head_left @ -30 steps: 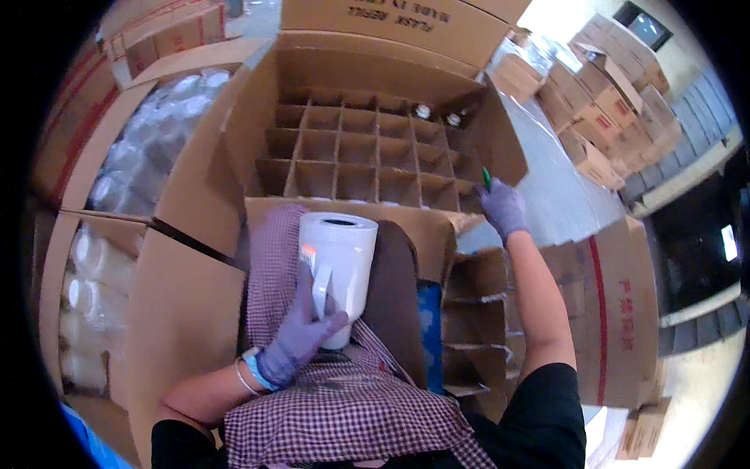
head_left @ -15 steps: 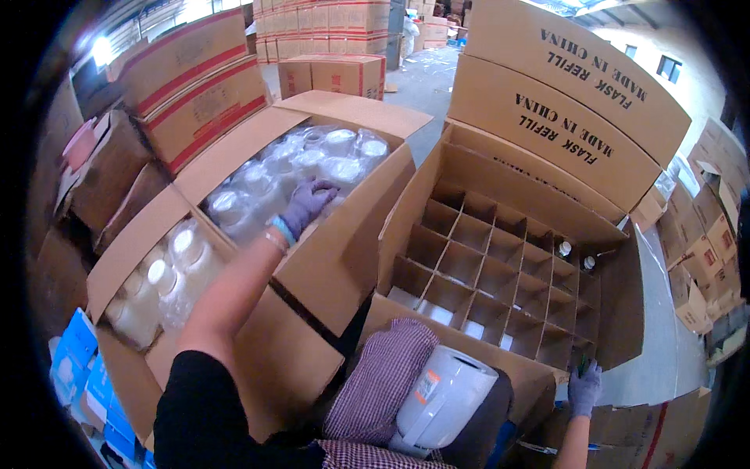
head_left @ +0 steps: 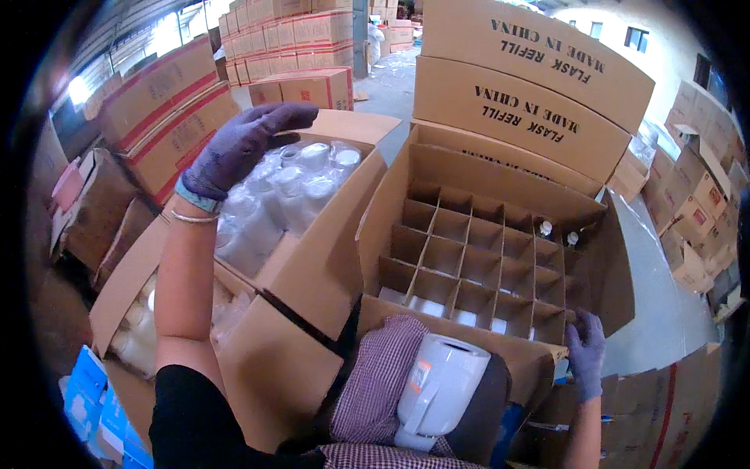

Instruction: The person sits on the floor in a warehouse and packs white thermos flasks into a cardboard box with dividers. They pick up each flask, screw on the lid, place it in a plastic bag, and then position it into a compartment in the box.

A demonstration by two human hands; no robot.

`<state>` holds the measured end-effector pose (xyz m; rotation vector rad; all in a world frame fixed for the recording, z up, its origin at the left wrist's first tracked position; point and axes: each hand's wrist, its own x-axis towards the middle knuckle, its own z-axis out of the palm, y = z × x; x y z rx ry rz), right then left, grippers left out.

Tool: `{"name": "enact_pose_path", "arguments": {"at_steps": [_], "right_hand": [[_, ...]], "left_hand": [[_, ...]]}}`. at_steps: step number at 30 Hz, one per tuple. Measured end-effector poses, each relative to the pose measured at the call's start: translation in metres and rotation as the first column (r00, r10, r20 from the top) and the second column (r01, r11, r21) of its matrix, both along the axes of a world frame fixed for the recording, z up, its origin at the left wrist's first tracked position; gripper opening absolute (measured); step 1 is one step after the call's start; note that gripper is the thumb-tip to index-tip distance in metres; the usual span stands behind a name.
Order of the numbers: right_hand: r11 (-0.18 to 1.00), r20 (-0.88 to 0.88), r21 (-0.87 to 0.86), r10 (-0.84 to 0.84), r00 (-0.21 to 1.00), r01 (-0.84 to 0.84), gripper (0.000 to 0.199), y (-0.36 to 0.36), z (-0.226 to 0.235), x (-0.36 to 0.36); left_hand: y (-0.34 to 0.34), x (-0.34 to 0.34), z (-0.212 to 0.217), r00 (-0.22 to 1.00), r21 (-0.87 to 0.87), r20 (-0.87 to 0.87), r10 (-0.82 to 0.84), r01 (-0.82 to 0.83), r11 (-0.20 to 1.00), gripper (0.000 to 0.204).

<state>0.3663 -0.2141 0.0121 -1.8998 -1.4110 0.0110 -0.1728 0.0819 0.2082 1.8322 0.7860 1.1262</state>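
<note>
White handled jug (head_left: pixel 451 383) is resting on person's lap (head_left: pixel 488 402), just on near side of divided carton (head_left: pixel 500 178) (orange label (head_left: pixel 418 377) is marking its side). Gloved left hand (head_left: pixel 246 144) is hovering left of divided carton, above plastic-wrapped bottles (head_left: pixel 305 184) standing in open box (head_left: pixel 328 242); fingers are stretching out loosely, holding nothing visible. Gloved right hand (head_left: pixel 586 352) is resting at divided carton's near right corner; cannot tell from here whether it is gripping anything. Two white bottle tops (head_left: pixel 545 229) are showing at divided carton's far right.
</note>
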Motion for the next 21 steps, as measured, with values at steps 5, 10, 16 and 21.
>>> {"name": "enact_pose_path", "arguments": {"at_steps": [5, 10, 16, 21], "right_hand": [[0.954, -0.007, 0.034, 0.298, 0.955, -0.297, 0.04, 0.027, 0.012, -0.085], [0.93, -0.07, -0.079, 0.354, 0.933, -0.359, 0.038, 0.008, 0.006, -0.108], [0.939, 0.014, -0.226, 0.27, 0.963, -0.26, 0.039, -0.02, 0.01, -0.083], [0.968, -0.044, -0.15, 0.195, 0.98, -0.199, 0.039, -0.029, 0.031, -0.072]], "left_hand": [[0.031, -0.019, -0.029, 0.916, 0.178, -0.39, 0.091, -0.022, 0.984, 0.036], [0.129, -0.061, -0.199, 0.685, 0.191, -0.663, 0.302, -0.235, 0.953, 0.043], [0.159, -0.022, -0.245, 0.931, -0.205, -0.283, 0.232, -0.295, 0.933, 0.052], [0.132, -0.003, -0.099, 0.99, 0.119, -0.108, 0.086, -0.073, 0.99, 0.054]]}}
